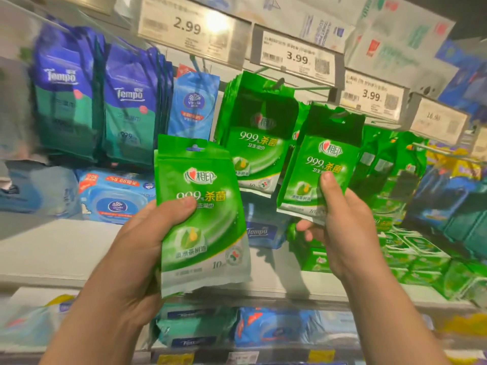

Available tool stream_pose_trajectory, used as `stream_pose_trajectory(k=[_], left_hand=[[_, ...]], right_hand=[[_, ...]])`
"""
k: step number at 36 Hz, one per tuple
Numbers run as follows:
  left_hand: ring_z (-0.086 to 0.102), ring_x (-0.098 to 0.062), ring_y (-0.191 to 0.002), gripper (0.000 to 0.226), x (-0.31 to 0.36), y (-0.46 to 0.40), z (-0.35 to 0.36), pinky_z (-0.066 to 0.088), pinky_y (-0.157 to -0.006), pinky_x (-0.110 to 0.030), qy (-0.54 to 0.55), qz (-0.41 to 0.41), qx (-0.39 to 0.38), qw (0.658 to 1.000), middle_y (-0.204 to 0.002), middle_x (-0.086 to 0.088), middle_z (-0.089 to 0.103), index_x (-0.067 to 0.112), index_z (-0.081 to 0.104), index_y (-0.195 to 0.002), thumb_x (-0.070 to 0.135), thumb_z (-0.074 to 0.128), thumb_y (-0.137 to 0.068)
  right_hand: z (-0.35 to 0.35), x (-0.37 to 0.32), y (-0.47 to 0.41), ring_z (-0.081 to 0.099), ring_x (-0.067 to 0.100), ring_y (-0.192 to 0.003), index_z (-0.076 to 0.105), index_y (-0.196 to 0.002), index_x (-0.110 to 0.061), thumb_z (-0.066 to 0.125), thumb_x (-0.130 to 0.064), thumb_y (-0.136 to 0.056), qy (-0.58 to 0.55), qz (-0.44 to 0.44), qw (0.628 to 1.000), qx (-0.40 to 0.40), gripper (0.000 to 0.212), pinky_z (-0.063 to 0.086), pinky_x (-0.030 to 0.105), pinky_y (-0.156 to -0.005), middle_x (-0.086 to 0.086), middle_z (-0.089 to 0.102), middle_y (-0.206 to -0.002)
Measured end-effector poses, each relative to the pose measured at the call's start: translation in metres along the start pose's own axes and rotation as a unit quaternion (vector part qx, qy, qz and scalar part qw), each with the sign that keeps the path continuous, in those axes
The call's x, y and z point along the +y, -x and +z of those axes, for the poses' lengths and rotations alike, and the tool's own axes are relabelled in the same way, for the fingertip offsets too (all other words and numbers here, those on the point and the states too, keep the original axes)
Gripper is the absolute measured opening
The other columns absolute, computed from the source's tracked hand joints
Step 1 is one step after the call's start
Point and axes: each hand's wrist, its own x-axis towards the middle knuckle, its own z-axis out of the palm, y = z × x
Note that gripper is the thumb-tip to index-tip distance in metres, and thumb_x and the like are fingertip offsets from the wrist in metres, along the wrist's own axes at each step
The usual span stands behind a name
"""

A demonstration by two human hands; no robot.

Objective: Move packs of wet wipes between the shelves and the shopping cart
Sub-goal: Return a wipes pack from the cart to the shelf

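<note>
Holding one green wipes pack in each hand before the shelves.
Left hand (137, 248) grips near pack (203, 219); right hand (342, 222) pinches tilted pack (321, 164).

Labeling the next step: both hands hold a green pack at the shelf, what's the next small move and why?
Probably lift the right hand so the hang hole of its green pack meets the peg, or pull it clear. Direction is unclear: that pack's top sits just below the peg row, while the left hand holds the other pack lower.
</note>
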Motion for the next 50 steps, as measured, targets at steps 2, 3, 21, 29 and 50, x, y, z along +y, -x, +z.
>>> stream_pose_trajectory(k=[2, 3, 21, 29, 50], left_hand=[[0.059, -0.013, -0.03, 0.036, -0.001, -0.005, 0.002, 0.038, -0.026, -0.019, -0.009, -0.023, 0.017, 1.0, -0.04, -0.006, 0.061, 0.004, 0.059, -0.073, 0.004, 0.04, -0.104], [0.06, -0.014, -0.031, 0.031, -0.002, -0.006, 0.0, 0.039, -0.026, -0.02, -0.002, -0.017, 0.025, 1.0, -0.042, -0.007, 0.062, 0.003, 0.058, -0.077, 0.005, 0.041, -0.103], [0.067, -0.02, -0.04, 0.012, 0.008, 0.011, -0.003, 0.046, -0.03, -0.024, 0.069, -0.031, 0.044, 0.996, -0.055, -0.011, 0.07, 0.005, 0.064, -0.086, 0.011, 0.054, -0.087], [0.055, -0.008, -0.027, 0.066, 0.017, 0.01, -0.004, 0.038, -0.027, -0.017, 0.003, 0.01, 0.067, 0.998, -0.036, -0.001, 0.057, 0.013, 0.057, -0.024, 0.014, 0.076, -0.087], [0.076, -0.037, -0.09, 0.056, -0.018, 0.026, -0.002, 0.062, -0.067, -0.04, 0.07, 0.022, -0.052, 0.996, -0.11, -0.022, 0.075, 0.008, 0.074, -0.115, 0.03, 0.077, -0.064]], right_hand=[[0.006, 0.0, -0.007, 0.063, 0.022, -0.049, 0.057, -0.123, -0.01, 0.064, -0.055, -0.092, -0.01, 0.026, 1.0, -0.006, 0.056, 0.044, 0.029, -0.043, 0.023, 0.062, -0.13], [0.009, 0.0, -0.01, 0.063, 0.021, -0.049, 0.057, -0.126, -0.009, 0.065, -0.056, -0.091, -0.015, 0.031, 0.999, -0.007, 0.059, 0.044, 0.029, -0.044, 0.023, 0.062, -0.131], [0.023, 0.01, -0.015, 0.059, 0.02, -0.048, 0.058, -0.118, -0.017, 0.06, -0.053, -0.096, -0.013, 0.131, 0.991, -0.018, 0.042, 0.032, 0.026, -0.046, 0.009, 0.073, -0.096], [0.019, 0.024, 0.018, 0.055, 0.024, -0.042, 0.053, -0.103, -0.016, 0.052, -0.04, -0.103, 0.053, 0.119, 0.991, -0.041, 0.024, 0.027, 0.022, -0.043, 0.009, 0.07, -0.07], [0.039, -0.015, 0.082, 0.067, 0.049, -0.099, 0.068, -0.109, -0.018, 0.075, -0.05, -0.082, 0.082, -0.016, 0.955, -0.283, 0.042, 0.055, 0.063, -0.083, 0.022, 0.073, -0.105]])
